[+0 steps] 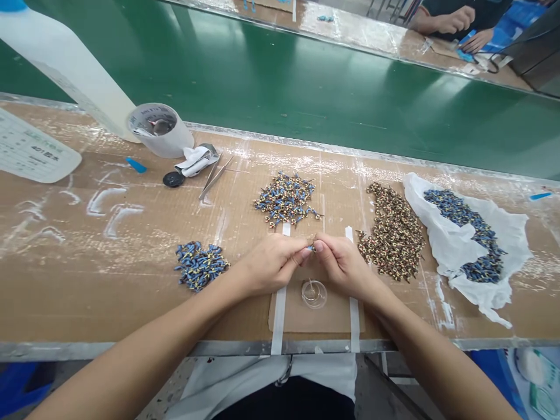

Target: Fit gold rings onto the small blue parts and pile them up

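My left hand (273,261) and my right hand (343,263) meet fingertip to fingertip above a taped cardboard patch (295,315), both pinched on one tiny blue and gold part (311,248). Just below them sits a small clear round dish (314,294) with a thin pin standing in it. A heap of blue and gold parts (286,199) lies straight ahead. A smaller blue heap (199,265) sits left of my left hand. A brown and gold heap (394,230) lies right of my right hand.
A white cloth (455,245) at right carries dark blue parts (472,230). At far left are a white cup (161,129), tweezers (215,176), a black cap (173,179) and a white bottle (65,64). A green conveyor belt (306,81) runs beyond; another person's hands (459,23) work across it.
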A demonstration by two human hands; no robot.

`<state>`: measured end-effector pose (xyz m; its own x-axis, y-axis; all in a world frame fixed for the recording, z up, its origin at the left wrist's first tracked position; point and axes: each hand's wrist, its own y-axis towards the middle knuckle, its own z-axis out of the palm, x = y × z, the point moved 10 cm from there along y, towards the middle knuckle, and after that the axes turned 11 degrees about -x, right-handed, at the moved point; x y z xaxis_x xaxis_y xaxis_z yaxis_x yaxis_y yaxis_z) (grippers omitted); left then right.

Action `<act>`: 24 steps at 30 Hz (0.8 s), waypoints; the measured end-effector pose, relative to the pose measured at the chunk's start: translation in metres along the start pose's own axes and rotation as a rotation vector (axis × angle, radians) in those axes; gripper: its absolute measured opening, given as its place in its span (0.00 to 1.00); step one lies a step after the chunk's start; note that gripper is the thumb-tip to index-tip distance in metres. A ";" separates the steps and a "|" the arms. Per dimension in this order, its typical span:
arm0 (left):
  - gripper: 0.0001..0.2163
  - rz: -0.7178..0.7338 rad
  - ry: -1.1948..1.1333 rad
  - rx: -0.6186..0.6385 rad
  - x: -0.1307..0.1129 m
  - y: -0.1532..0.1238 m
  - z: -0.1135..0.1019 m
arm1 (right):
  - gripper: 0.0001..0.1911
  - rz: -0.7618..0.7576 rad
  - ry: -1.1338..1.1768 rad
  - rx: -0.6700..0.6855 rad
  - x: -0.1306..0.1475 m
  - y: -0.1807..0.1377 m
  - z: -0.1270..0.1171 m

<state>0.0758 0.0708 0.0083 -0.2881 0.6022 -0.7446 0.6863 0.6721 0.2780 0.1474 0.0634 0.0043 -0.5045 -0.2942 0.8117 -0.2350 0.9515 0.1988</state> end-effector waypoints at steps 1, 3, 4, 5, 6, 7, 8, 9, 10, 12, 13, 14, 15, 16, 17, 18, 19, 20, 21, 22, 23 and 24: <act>0.14 0.009 0.020 0.001 -0.001 -0.001 0.001 | 0.17 0.004 -0.005 0.008 -0.002 -0.001 0.001; 0.14 0.026 0.067 0.004 -0.002 -0.002 0.002 | 0.17 -0.003 -0.005 0.013 -0.003 -0.002 0.002; 0.14 0.033 0.092 0.006 -0.002 -0.002 0.002 | 0.17 -0.011 -0.003 0.014 -0.003 -0.002 0.002; 0.13 0.040 0.117 0.006 -0.002 -0.003 0.002 | 0.17 -0.022 -0.003 0.014 -0.003 -0.002 0.002; 0.13 0.046 0.140 0.007 -0.002 -0.003 0.003 | 0.17 -0.033 -0.005 0.017 -0.002 -0.002 0.002; 0.13 0.052 0.160 0.009 -0.002 -0.003 0.003 | 0.17 -0.042 -0.009 0.022 -0.002 -0.003 0.003; 0.13 0.057 0.175 0.012 -0.003 -0.003 0.004 | 0.16 -0.047 -0.014 0.030 -0.002 -0.003 0.003; 0.13 0.061 0.185 0.017 -0.003 -0.004 0.004 | 0.16 -0.049 -0.020 0.039 -0.002 -0.004 0.004; 0.12 0.064 0.193 0.022 -0.004 -0.004 0.005 | 0.16 -0.048 -0.025 0.048 -0.002 -0.004 0.005; 0.12 0.065 0.211 0.028 -0.004 -0.004 0.006 | 0.16 -0.046 -0.039 0.061 -0.003 -0.005 0.006; 0.12 0.061 0.222 0.029 -0.005 -0.004 0.006 | 0.16 -0.045 -0.048 0.063 -0.004 -0.005 0.006; 0.12 0.054 0.233 0.030 -0.005 -0.004 0.006 | 0.16 -0.044 -0.058 0.064 -0.004 -0.005 0.006; 0.12 0.046 0.242 0.030 -0.004 -0.004 0.007 | 0.16 -0.043 -0.065 0.066 -0.005 -0.005 0.006; 0.12 0.037 0.247 0.033 -0.004 -0.003 0.007 | 0.16 -0.041 -0.067 0.073 -0.005 -0.004 0.006; 0.12 0.026 0.245 0.035 -0.003 -0.003 0.007 | 0.16 -0.038 -0.065 0.081 -0.006 -0.004 0.007; 0.12 0.010 0.235 0.035 -0.002 -0.003 0.007 | 0.16 -0.031 -0.062 0.083 -0.006 -0.003 0.006; 0.12 -0.007 0.219 0.032 0.000 -0.002 0.006 | 0.16 -0.023 -0.057 0.078 -0.007 -0.002 0.005; 0.12 -0.025 0.196 0.031 0.002 -0.002 0.006 | 0.16 -0.012 -0.049 0.066 -0.008 0.000 0.004; 0.13 -0.039 0.171 0.030 0.005 -0.001 0.006 | 0.17 -0.002 -0.040 0.048 -0.009 0.001 0.002; 0.14 -0.048 0.146 0.031 0.006 0.000 0.005 | 0.17 0.006 -0.033 0.028 -0.009 0.003 0.000; 0.14 -0.051 0.124 0.035 0.007 0.000 0.005 | 0.17 0.013 -0.025 0.011 -0.010 0.004 -0.002; 0.14 -0.049 0.101 0.040 0.007 0.001 0.005 | 0.17 0.015 -0.016 0.003 -0.010 0.004 -0.003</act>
<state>0.0774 0.0735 0.0000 -0.3870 0.6105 -0.6910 0.6952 0.6855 0.2163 0.1542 0.0709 -0.0014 -0.5215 -0.2810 0.8056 -0.2299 0.9556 0.1844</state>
